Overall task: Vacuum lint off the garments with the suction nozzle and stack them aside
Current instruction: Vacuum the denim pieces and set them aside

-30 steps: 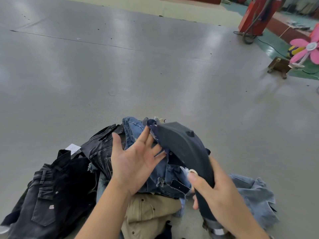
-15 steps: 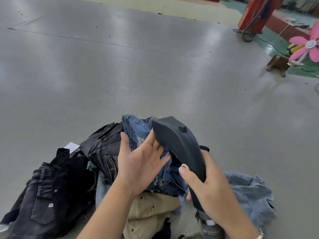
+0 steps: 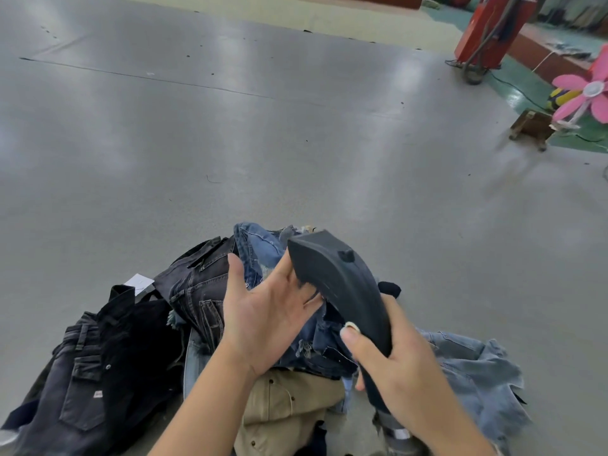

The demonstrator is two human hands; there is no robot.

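Right hand (image 3: 399, 363) grips nozzle (image 3: 342, 291); white tag (image 3: 139, 284) unreadable.

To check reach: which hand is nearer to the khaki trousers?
Left. The left hand hovers just above the khaki trousers; the right hand sits to their right, gripping the nozzle.

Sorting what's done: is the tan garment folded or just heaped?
Heaped, not folded: the tan garment lies crumpled under blue jeans in the pile, its edges uneven.
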